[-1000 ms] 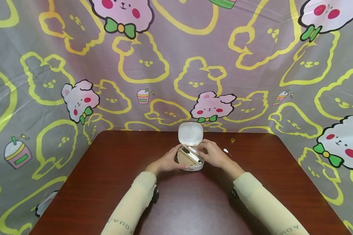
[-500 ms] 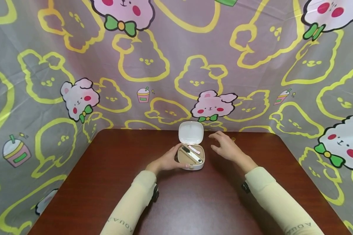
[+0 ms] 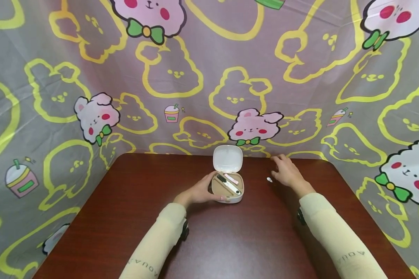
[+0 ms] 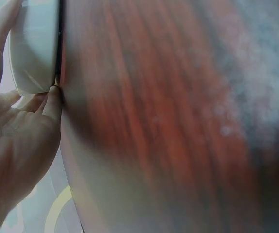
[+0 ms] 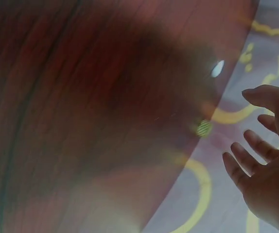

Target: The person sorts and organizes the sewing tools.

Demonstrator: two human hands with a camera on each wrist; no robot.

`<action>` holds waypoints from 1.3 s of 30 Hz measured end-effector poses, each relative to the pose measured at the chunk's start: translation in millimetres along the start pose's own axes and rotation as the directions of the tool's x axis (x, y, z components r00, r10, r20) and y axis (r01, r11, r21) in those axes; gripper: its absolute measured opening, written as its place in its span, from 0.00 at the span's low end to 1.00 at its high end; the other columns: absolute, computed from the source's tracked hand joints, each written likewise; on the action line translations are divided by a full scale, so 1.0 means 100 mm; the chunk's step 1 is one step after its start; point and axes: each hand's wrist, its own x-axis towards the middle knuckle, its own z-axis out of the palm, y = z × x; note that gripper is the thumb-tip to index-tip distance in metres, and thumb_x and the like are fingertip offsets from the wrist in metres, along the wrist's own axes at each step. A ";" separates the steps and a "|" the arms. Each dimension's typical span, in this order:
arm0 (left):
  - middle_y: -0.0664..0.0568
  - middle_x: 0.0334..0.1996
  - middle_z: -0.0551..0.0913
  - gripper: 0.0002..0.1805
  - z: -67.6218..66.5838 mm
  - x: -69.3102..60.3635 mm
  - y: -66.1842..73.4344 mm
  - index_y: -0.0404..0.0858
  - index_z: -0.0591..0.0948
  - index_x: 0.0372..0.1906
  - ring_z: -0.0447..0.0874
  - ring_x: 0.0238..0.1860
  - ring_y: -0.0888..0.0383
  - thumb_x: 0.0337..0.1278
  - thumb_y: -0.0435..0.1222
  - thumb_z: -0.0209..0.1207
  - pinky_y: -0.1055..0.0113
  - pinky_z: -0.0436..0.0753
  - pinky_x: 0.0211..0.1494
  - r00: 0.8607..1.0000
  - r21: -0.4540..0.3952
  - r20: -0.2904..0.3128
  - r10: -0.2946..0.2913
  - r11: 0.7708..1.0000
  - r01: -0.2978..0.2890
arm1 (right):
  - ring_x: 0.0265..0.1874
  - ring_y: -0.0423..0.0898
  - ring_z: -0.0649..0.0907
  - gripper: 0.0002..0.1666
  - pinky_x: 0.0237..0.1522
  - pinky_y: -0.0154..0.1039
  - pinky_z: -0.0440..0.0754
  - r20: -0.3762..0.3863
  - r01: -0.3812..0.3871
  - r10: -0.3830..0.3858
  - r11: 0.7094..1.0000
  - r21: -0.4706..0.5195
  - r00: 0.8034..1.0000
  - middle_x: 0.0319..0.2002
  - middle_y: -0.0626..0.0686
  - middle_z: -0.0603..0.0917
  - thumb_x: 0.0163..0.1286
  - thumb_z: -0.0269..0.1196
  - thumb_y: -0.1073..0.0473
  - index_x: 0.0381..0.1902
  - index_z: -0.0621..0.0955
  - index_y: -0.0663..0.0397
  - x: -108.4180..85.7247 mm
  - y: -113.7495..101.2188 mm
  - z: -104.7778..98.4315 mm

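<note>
A small white case point(image 3: 236, 199) stands on the table with its lid point(image 3: 227, 158) raised. My left hand point(image 3: 199, 190) grips the case by its left side, thumb at the front; the left wrist view shows this left hand point(image 4: 20, 141) against the case wall point(image 4: 35, 53). In the tan insert lie a slim black-and-white tool point(image 3: 229, 184) and a pinkish-white strip point(image 3: 231, 178). To the right, my right hand point(image 3: 289, 173) hovers with spread fingers, holding nothing. Near it are a small white needle threader point(image 5: 217, 68) and a gold dimpled thimble point(image 5: 204, 128).
The brown wooden table point(image 3: 153, 182) ends at a patterned cloth point(image 3: 195, 77) that hangs behind it and along both sides. In the right wrist view, the threader and thimble lie close to the table's far edge.
My right hand has left the case's insert and moved right, above the small items; the pinkish-white strip now shows in the insert. My left hand has stayed on the case.
</note>
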 end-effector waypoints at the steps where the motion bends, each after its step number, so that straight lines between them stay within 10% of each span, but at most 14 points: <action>1: 0.43 0.74 0.63 0.60 0.00 0.00 0.00 0.47 0.56 0.81 0.61 0.75 0.47 0.45 0.56 0.78 0.47 0.61 0.76 1.000 0.000 0.002 -0.002 1.000 0.002 | 0.59 0.70 0.73 0.34 0.58 0.65 0.72 0.011 -0.017 0.017 1.000 0.002 1.000 0.60 0.71 0.72 0.65 0.67 0.63 0.67 0.73 0.69 0.00 0.04 0.01; 8: 0.44 0.74 0.63 0.60 0.01 0.00 0.00 0.48 0.56 0.81 0.61 0.75 0.48 0.46 0.56 0.77 0.48 0.62 0.76 1.000 0.010 0.000 -0.004 1.000 0.004 | 0.66 0.80 0.62 0.44 0.65 0.71 0.65 0.137 -0.143 0.129 0.984 0.102 0.982 0.67 0.84 0.58 0.71 0.63 0.63 0.73 0.55 0.81 -0.02 0.21 0.10; 15: 0.45 0.75 0.62 0.61 0.01 -0.01 0.01 0.49 0.55 0.81 0.60 0.75 0.49 0.45 0.57 0.77 0.49 0.61 0.76 1.000 0.006 0.007 -0.025 1.000 0.025 | 0.59 0.76 0.70 0.43 0.63 0.67 0.70 0.140 -0.205 0.171 0.934 0.292 0.975 0.59 0.83 0.66 0.71 0.64 0.63 0.69 0.55 0.86 -0.01 0.29 0.18; 29: 0.43 0.74 0.63 0.61 -0.01 -0.01 0.04 0.46 0.55 0.81 0.61 0.75 0.47 0.46 0.56 0.77 0.48 0.61 0.76 1.000 0.005 0.000 -0.013 1.000 0.013 | 0.42 0.61 0.85 0.13 0.45 0.55 0.81 0.059 -0.175 0.165 0.935 0.309 0.985 0.40 0.64 0.87 0.70 0.66 0.61 0.43 0.85 0.69 -0.01 0.25 0.18; 39: 0.43 0.74 0.63 0.60 -0.01 -0.01 0.02 0.47 0.56 0.81 0.60 0.75 0.47 0.46 0.56 0.77 0.47 0.60 0.77 1.000 -0.002 0.004 -0.012 1.000 0.012 | 0.28 0.45 0.86 0.11 0.31 0.36 0.83 0.101 -0.196 0.168 0.831 0.520 0.981 0.37 0.61 0.89 0.72 0.66 0.64 0.46 0.86 0.69 -0.15 0.20 0.23</action>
